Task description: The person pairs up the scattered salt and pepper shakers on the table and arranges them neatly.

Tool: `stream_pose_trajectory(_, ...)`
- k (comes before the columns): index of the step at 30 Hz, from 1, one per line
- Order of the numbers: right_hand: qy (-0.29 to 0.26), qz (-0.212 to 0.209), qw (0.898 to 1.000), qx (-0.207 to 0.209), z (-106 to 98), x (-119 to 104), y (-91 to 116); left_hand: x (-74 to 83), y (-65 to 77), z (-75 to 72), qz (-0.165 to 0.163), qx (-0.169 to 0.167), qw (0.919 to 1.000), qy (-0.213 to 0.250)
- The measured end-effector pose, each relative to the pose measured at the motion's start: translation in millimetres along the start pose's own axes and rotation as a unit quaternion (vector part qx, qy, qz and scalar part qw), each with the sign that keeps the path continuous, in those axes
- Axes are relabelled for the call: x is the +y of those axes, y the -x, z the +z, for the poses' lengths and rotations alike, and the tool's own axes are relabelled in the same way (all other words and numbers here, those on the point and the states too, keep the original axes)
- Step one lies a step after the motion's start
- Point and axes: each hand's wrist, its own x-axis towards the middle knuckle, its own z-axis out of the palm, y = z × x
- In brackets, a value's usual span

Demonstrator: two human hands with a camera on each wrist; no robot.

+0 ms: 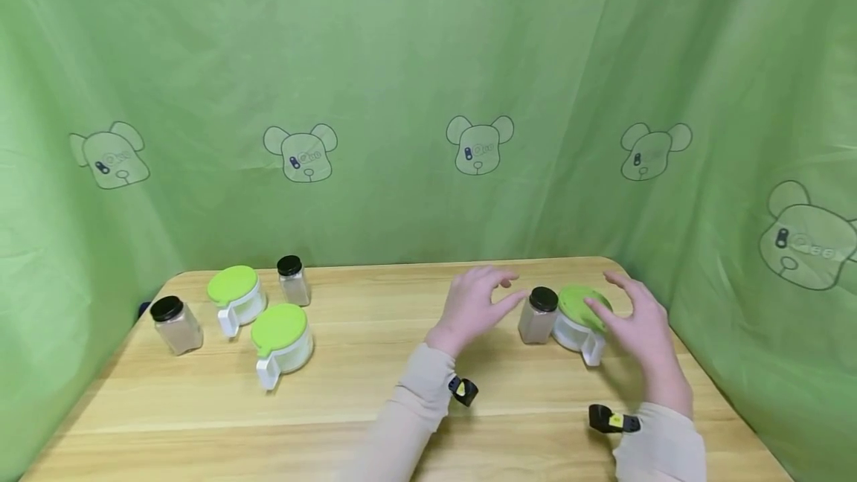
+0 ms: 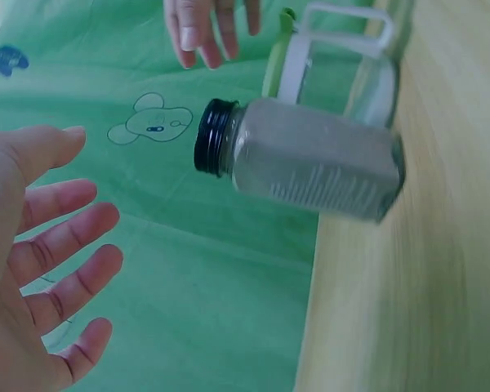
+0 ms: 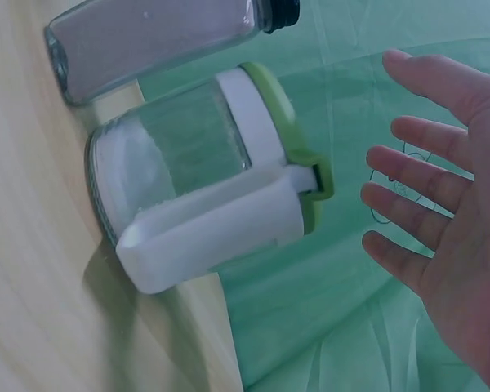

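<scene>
On the right of the table stands a black-capped spice jar (image 1: 538, 318) filled with greyish-brown powder. Right beside it is a glass seasoning pot (image 1: 577, 318) with a green lid and a white handle; white contents show low inside it in the right wrist view. My left hand (image 1: 474, 303) is just left of the jar, fingers spread and slightly bent, apart from the black cap (image 2: 216, 137). To the right of the pot, my right hand (image 1: 639, 322) hovers with fingers spread, a gap between it and the green lid (image 3: 282, 122). Both hands hold nothing.
On the table's left side stand two more green-lidded pots (image 1: 242, 300) (image 1: 284, 344) and two black-capped jars (image 1: 179, 327) (image 1: 294, 285). A green curtain (image 1: 402, 214) with bear-head drawings hangs behind the wooden table (image 1: 375, 385) and along its sides.
</scene>
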Motion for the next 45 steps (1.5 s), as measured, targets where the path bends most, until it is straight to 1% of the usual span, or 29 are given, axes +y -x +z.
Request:
stream_pose_trajectory(3, -0.003, -0.002, 1.0, 0.0, 0, -4, 0, -4.0, 4.1, -5.8, 0.024, -0.003, 0.9991, -0.033)
stream_pose_trajectory(7, -0.005, -0.002, 1.0, -0.003, 0, -9, 0, -9.0, 9.7, -12.5, 0.044, -0.02, 0.9966, -0.066)
stream_pose_trajectory(13, -0.014, -0.017, 1.0, 0.003, 2, -16, -1, -17.6, 20.2, -22.0, 0.084, -0.023, 0.9907, -0.105)
stream_pose_trajectory(18, -0.024, -0.028, 0.999, 0.005, 2, -25, -2, -22.0, 26.8, -29.4, 0.105, -0.035, 0.986, -0.125)
stream_pose_trajectory(23, -0.038, -0.053, 0.998, 0.008, 6, -34, -3, -25.2, 33.2, -38.6, 0.133, -0.028, 0.9793, -0.15)
stream_pose_trajectory(28, -0.043, -0.075, 0.996, 0.008, 11, -41, -5, -31.0, 43.3, -48.0, 0.16, -0.018, 0.9728, -0.167)
stream_pose_trajectory(32, -0.042, -0.08, 0.996, 0.003, 14, -45, -5, -38.0, 53.9, -53.8, 0.17, -0.018, 0.9703, -0.171)
stream_pose_trajectory(36, -0.043, -0.085, 0.995, -0.005, 17, -51, -5, -46.5, 66.1, -59.3, 0.173, -0.024, 0.9675, -0.182)
stream_pose_trajectory(40, -0.045, -0.095, 0.994, -0.008, 20, -58, -5, -53.3, 76.3, -67.1, 0.179, -0.016, 0.9657, -0.187)
stream_pose_trajectory(45, -0.037, -0.113, 0.993, -0.012, 26, -68, -5, -60.9, 84.6, -77.7, 0.182, 0.0, 0.9665, -0.181)
